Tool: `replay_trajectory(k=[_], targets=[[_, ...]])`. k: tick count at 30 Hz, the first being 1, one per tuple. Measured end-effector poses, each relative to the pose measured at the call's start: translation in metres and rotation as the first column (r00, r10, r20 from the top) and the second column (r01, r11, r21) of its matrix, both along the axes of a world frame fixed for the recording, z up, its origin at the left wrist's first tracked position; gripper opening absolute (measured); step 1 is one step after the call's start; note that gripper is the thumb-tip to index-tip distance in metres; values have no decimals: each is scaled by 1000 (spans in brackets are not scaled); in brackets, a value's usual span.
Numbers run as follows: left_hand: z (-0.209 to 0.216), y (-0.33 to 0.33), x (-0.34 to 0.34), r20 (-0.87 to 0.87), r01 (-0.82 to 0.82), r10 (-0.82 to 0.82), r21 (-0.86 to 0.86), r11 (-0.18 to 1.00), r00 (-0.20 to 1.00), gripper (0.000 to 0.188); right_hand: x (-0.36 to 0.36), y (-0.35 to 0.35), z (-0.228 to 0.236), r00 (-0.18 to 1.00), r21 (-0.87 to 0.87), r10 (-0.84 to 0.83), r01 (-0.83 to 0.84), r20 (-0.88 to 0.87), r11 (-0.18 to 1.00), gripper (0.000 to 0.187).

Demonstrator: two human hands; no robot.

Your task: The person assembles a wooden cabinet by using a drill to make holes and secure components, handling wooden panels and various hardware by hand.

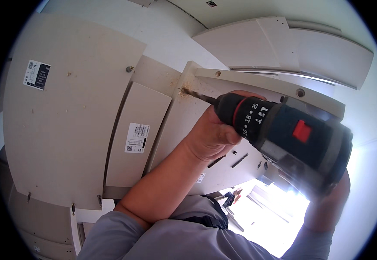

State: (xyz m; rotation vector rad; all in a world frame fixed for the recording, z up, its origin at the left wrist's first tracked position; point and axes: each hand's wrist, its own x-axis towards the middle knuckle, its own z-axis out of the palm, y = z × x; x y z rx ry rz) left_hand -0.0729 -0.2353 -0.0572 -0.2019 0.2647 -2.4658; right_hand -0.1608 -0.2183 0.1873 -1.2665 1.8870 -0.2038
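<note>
A dark blue and black cordless drill (323, 138) with a red switch on top fills the right of the view. Its long drill bit (199, 96) points left, and the tip meets a beige panel (171, 130) amid pale wood shavings (184, 93). My left hand (214, 136) is closed around the drill's front end by the chuck, thumb on the near side and fingers showing beyond it. Behind the drill's rear lies my right hand (339, 186), at the handle side; most of its fingers are hidden by the body.
Loose drill bits (240, 160) lie on the panel beyond my left forearm. A narrow board (279, 86) with round holes stands along the far side. Large labelled panels (75, 117) cover the left, with metal pegs (130, 69) in them. More boards (284, 50) lean at the far right.
</note>
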Motion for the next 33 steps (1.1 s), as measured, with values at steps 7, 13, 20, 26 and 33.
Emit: replay_trajectory(k=[7,13,20,26,33], targets=[[-3,3,-4,-10,-18,18,-2,1000,1000,99,-4,2,10,890,184,-452,436,54,881,94],[-2,2,-3,2,-26,26,-6,1000,1000,97,-11,-2,8,998,84,20,-25,61,996,48],[0,1,-2,-117,-48,55,67,997,992,81,-10,5,6,974,72,-191,184,119,980,53],[2,3,-2,-114,-28,35,60,998,993,82,-24,15,8,983,133,-171,161,63,978,99],[-3,2,-1,-119,-12,17,43,999,993,84,-13,0,2,976,151,-199,183,92,971,100]])
